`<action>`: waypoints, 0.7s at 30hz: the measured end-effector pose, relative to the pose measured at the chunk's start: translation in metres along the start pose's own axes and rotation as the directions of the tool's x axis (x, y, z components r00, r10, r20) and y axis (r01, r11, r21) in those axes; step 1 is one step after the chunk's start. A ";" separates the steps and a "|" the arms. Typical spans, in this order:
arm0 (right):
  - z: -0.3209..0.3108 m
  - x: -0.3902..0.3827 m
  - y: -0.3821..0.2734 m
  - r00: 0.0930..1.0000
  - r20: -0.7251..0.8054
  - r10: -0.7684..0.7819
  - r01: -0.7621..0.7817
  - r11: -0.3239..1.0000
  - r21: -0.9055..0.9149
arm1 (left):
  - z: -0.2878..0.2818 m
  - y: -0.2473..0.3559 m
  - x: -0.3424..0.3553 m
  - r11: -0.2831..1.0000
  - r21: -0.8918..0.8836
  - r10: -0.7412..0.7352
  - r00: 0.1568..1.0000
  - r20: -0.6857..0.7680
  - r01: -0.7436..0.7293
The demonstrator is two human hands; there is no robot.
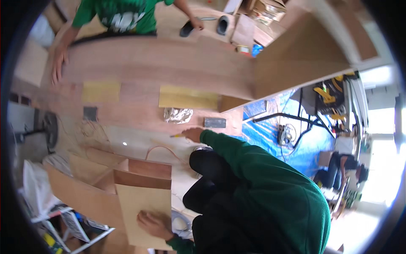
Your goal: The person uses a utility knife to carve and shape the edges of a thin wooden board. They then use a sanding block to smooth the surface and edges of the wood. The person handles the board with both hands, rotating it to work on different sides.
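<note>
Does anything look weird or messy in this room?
Yes, a crumpled, shiny silvery sheet lies just beyond the person's right hand, beside a dark-grey rectangular block. It looks odd because it's all wrinkled among smooth, straight-edged brown wooden panels.

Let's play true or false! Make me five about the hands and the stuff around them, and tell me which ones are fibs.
1. The right hand holds a small yellow thing. True.
2. The left hand is over the blue tarp. False: it is at a tan panel, away from the tarp.
3. The other person's shirt is red. False: it is green.
4. The silver foil is left of the grey block. True.
5. The other person has a hand at the long board. True.
</note>
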State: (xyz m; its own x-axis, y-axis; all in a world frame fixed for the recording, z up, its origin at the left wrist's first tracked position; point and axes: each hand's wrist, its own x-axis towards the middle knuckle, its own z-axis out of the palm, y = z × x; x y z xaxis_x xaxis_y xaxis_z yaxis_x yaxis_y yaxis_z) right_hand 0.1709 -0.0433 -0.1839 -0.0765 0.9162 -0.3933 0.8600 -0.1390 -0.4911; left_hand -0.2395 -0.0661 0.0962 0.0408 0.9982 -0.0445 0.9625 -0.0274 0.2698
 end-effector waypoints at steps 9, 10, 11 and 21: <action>-0.181 -0.303 -0.164 0.997 -0.077 0.016 0.007 0.957 0.289 | -0.046 0.018 0.002 0.913 0.324 0.167 0.951 0.262 -0.249; -0.191 -0.329 -0.170 0.995 -0.056 0.082 -0.061 0.949 0.309 | -0.063 0.030 0.004 0.934 0.197 0.272 0.950 0.151 -0.299; -0.201 -0.348 -0.176 0.976 -0.135 0.170 -0.109 0.922 0.373 | -0.078 0.048 0.010 0.929 0.075 0.354 0.928 0.120 -0.364; -0.261 -0.445 -0.285 0.587 -0.062 0.807 0.361 -0.192 0.913 | -0.143 0.298 -0.110 0.648 -0.533 0.626 0.017 0.779 0.544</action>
State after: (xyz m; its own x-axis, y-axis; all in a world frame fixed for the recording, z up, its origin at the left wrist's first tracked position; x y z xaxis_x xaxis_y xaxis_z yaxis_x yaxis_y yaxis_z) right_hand 0.0917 -0.3132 0.3333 0.6810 0.4486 -0.5788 -0.6529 0.0140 -0.7573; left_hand 0.0043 -0.1769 0.3185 0.8125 -0.0417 -0.5815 0.5030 0.5542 0.6631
